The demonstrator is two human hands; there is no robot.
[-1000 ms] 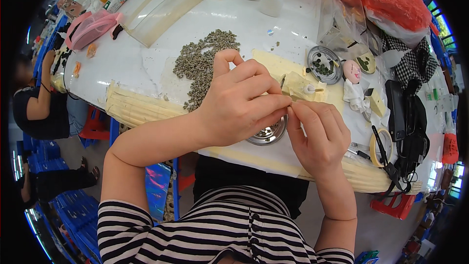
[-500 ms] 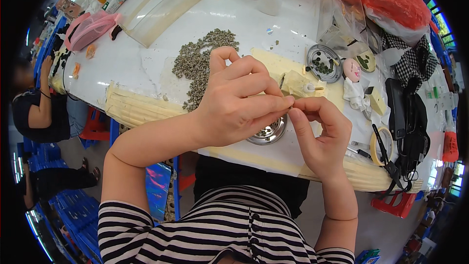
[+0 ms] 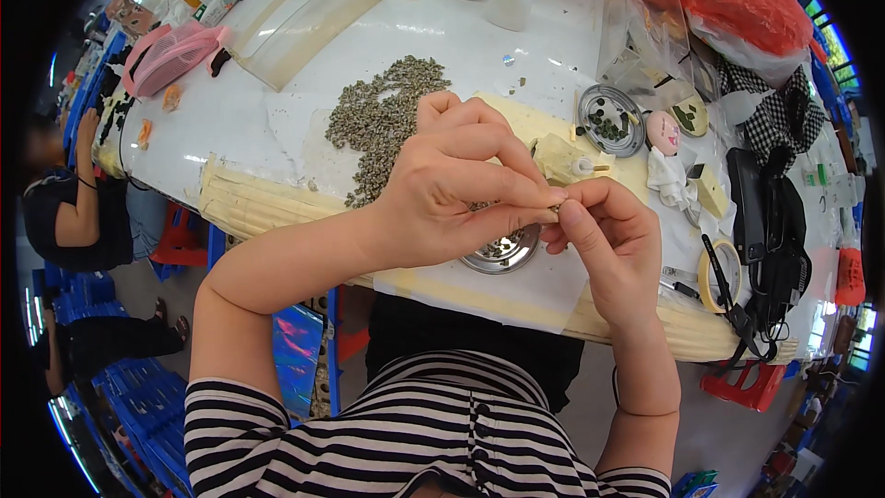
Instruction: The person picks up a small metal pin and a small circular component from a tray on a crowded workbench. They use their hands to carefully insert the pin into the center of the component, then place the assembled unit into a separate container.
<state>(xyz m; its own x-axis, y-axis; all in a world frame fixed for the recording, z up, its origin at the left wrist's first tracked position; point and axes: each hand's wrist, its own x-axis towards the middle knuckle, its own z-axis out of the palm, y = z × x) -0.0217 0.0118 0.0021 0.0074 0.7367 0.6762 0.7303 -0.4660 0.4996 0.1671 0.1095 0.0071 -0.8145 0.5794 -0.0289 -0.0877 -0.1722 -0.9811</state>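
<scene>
Pinching a tiny piece [image 3: 556, 208] together, left hand [image 3: 461, 186] and right hand [image 3: 610, 244] meet above the white worktop [image 3: 442, 32], beside a metal dish [image 3: 503, 268]; a greyish heap [image 3: 378, 115] lies beyond. Leftward, a person [image 3: 78, 212] and red stool [image 3: 181, 242] appear.

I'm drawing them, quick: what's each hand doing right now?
Left hand: closed, pinching a tiny piece.
Right hand: closed, pinching the same tiny piece.

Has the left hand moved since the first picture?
Yes, a little: the left hand has shifted to the right, judged against the still cream block.
</scene>
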